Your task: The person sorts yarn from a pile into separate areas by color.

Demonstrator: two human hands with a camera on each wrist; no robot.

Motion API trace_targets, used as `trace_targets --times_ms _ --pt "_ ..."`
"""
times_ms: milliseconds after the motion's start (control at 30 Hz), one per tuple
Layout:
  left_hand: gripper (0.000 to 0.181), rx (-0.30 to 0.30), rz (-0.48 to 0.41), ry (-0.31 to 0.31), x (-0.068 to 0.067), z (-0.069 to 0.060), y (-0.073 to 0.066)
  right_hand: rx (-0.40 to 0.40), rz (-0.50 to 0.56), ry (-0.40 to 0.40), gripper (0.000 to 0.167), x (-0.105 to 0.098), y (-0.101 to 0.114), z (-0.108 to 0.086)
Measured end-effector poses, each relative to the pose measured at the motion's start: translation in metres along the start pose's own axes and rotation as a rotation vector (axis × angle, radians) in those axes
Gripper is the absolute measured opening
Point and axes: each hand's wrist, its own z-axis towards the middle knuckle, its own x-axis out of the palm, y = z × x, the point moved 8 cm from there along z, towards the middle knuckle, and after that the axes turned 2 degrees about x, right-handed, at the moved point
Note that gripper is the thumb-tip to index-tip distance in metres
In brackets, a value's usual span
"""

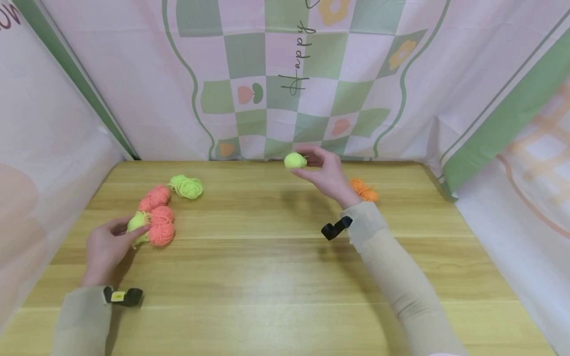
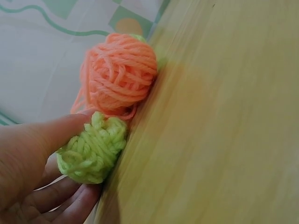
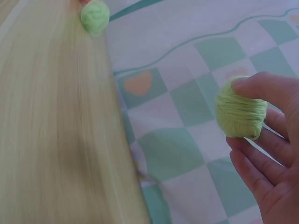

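My left hand (image 1: 107,247) pinches a yellow-green yarn ball (image 1: 138,227) on the table's left side; the same ball (image 2: 93,149) shows between thumb and fingers in the left wrist view. Touching it are two coral yarn balls (image 1: 161,226) (image 1: 155,198), one to its right and one behind. Another yellow-green ball (image 1: 187,187) lies behind them. Above the table near its back edge, my right hand (image 1: 327,175) holds a yellow-green ball (image 1: 295,160) between thumb and fingers, seen also as a wound ball (image 3: 240,109) in the right wrist view.
An orange yarn ball (image 1: 364,190) lies at the back right of the wooden table (image 1: 249,287), beyond my right wrist. A checked curtain (image 1: 280,64) hangs behind the back edge, with pale cloth on both sides. Each wrist bears a black camera mount.
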Motion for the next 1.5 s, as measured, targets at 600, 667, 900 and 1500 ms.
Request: trace_targets --times_ms 600,667,900,1500 --pt "0.080 -0.004 -0.015 0.002 -0.001 -0.001 0.000 0.130 -0.079 0.073 0.051 -0.003 -0.051 -0.016" --pt "0.080 -0.005 -0.015 0.002 -0.001 0.000 0.001 0.123 -0.076 0.081 0.049 -0.001 -0.059 -0.017" --pt "0.082 -0.003 -0.003 0.004 -0.002 -0.001 0.000 0.148 -0.119 0.108 0.052 0.003 -0.079 -0.022" --pt "0.079 -0.004 -0.035 0.004 -0.002 -0.001 0.000 0.221 -0.149 0.173 0.048 0.010 -0.096 -0.027"
